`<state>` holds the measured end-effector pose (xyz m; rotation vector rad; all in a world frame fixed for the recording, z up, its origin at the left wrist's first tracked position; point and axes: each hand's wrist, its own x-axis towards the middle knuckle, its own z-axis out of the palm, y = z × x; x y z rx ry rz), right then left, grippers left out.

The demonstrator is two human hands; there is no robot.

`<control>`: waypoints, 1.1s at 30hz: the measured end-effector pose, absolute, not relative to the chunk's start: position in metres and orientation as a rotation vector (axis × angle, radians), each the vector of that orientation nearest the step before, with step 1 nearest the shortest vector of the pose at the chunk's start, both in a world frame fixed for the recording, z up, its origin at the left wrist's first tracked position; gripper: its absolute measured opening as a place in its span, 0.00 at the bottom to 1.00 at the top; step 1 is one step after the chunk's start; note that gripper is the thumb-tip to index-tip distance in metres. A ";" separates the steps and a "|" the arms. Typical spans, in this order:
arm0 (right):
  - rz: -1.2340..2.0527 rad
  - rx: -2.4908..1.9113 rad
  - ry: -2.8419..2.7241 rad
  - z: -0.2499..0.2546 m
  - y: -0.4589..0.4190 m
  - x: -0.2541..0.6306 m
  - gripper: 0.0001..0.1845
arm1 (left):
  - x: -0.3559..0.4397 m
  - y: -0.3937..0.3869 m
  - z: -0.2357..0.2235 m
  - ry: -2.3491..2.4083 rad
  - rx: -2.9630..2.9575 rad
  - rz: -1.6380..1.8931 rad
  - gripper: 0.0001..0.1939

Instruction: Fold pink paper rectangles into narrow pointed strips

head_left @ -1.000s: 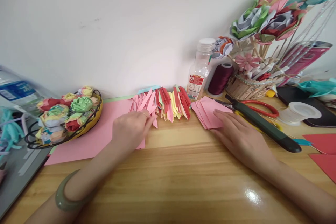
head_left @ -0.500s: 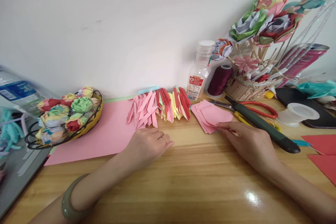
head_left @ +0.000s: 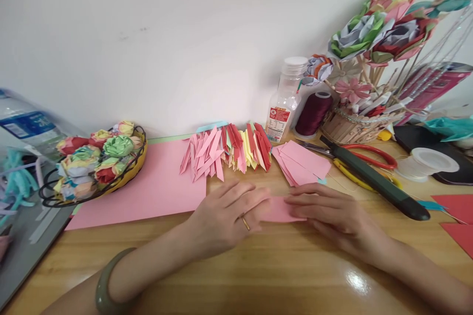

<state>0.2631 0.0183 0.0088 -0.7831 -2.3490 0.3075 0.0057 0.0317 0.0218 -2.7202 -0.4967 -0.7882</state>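
A small pink paper piece (head_left: 280, 209) lies low over the table between my two hands. My left hand (head_left: 231, 214) grips its left end, with the fingertips slightly blurred. On the opposite end, my right hand (head_left: 332, 216) has its fingers over the paper and the thumb tucked below. Just behind my right hand rests a loose stack of pink paper pieces (head_left: 301, 161), with a bit of light blue showing under it. Folded paper strips (head_left: 207, 152) in pink, red and yellow stand in a row beyond my left hand.
A large pink sheet (head_left: 166, 182) lies at left beside a basket (head_left: 138, 162) of paper flowers. At right are a utility knife (head_left: 380, 179), scissors (head_left: 369, 152), a thread spool (head_left: 314, 113), a white spool (head_left: 424, 162) and red paper (head_left: 456, 209). A plastic bottle (head_left: 283, 103) stands near the wall.
My right hand has brought one pink piece from the stack toward the table's middle. My left hand has moved right, from resting loosely to the paper. The view has shifted slightly.
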 end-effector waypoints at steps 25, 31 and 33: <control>0.692 -1.079 -2.458 0.013 0.008 0.264 0.07 | 0.021 -0.002 0.001 -0.757 -3.032 -0.763 0.08; 0.721 -1.314 -2.286 0.002 0.003 0.263 0.08 | 0.023 -0.006 -0.002 -1.063 -3.042 -0.954 0.10; 0.722 -1.396 -2.206 -0.003 0.001 0.261 0.08 | 0.023 -0.006 -0.004 -1.237 -3.049 -0.971 0.09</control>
